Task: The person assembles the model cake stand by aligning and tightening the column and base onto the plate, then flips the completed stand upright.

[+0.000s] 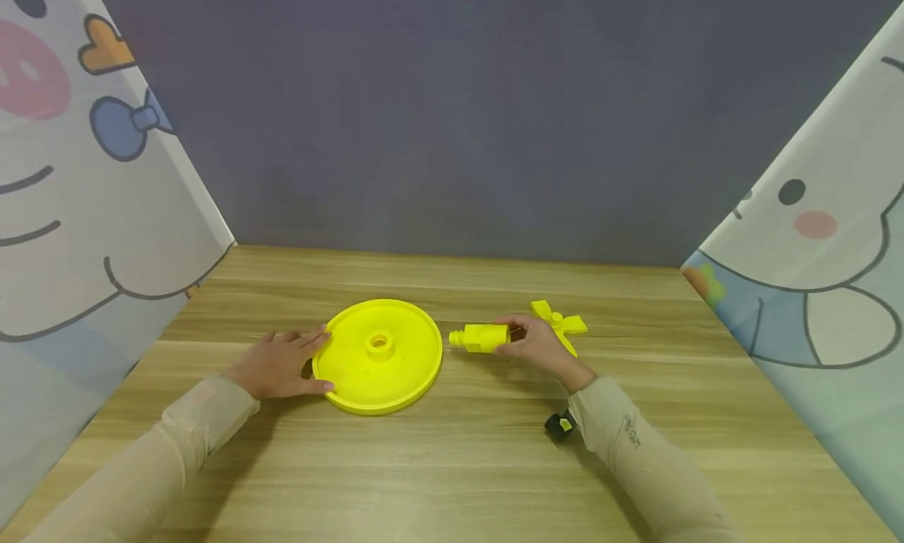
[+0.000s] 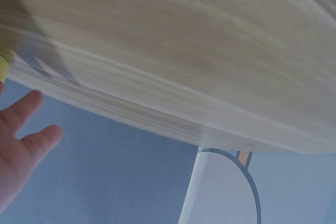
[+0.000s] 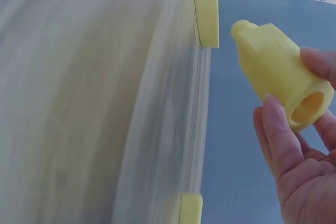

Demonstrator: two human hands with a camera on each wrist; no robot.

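On the tabletop lies a round yellow disc (image 1: 353, 374) with a raised rim and a hollow hub at its centre. My left hand (image 1: 282, 364) rests at the disc's left edge, fingers spread and thumb on the near rim. In the left wrist view only part of that hand (image 2: 18, 145) shows. My right hand (image 1: 540, 348) pinches a yellow block-like piece (image 1: 486, 338) by its right end, to the right of the disc. The right wrist view shows this piece (image 3: 270, 64) with a narrow knob at one end and a round hole at the other; it is held off the table.
A yellow propeller-shaped piece (image 1: 574, 324) lies just behind the right hand, partly hidden by it. The wooden table (image 1: 424, 480) meets a dark back wall (image 1: 452, 119). Cartoon-printed panels (image 1: 840, 276) stand at both sides. A small black device (image 1: 560, 426) sits beside the right wrist.
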